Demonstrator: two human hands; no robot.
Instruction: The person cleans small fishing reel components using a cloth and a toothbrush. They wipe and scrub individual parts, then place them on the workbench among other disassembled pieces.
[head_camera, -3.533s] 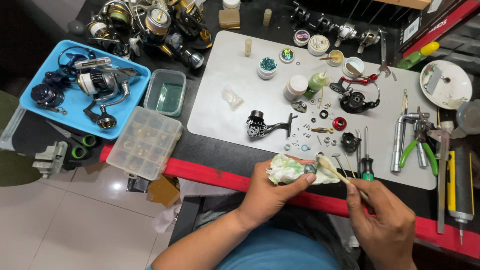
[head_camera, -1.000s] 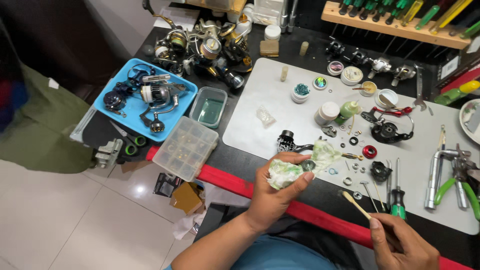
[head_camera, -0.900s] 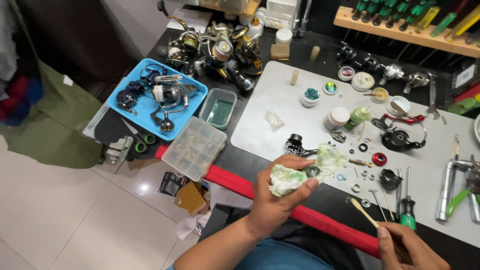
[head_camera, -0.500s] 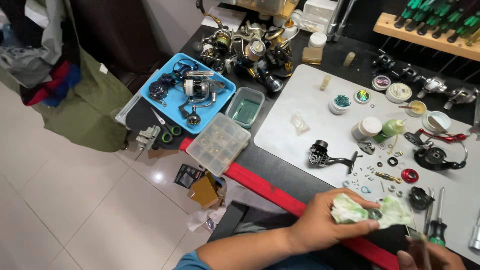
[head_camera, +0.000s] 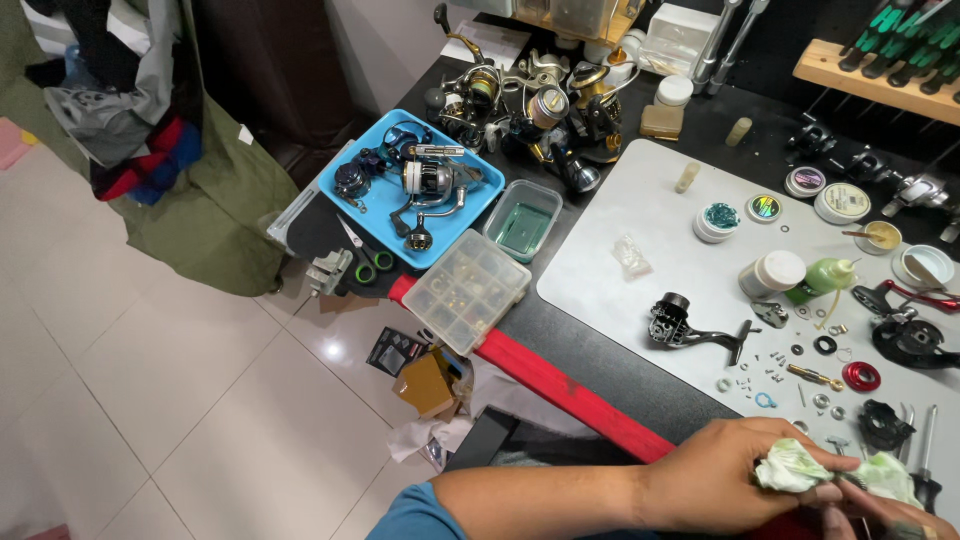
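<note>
Cloth (head_camera: 800, 467), pale green and crumpled, sits pinched in the left hand (head_camera: 715, 485) at the bottom edge of the view, thumb and fingers closed around it so that a wad bulges out toward the right. The grip looks suited to wiping a small part, though whatever lies inside the folds is hidden. The right hand (head_camera: 880, 515) shows only as a few fingers at the lower right corner, touching the far end of the cloth; whether it is closed on anything I cannot tell.

Both hands hover just over the near edge of the surface, beside the red strip (head_camera: 560, 385) that runs along it. Just beyond them, on the grey mat (head_camera: 640, 215), small screws, washers and rings lie spread apart, probably so each stays findable. A black reel body with crank arm (head_camera: 690, 330) rests near the middle of the mat, well apart from the cloth. Small jars and a green bottle (head_camera: 825, 275) stand further back. To the left, a blue tray (head_camera: 385, 200) keeps a silver spinning reel (head_camera: 425, 185) separate, with a clear compartment box (head_camera: 470, 290) just beside it.
</note>
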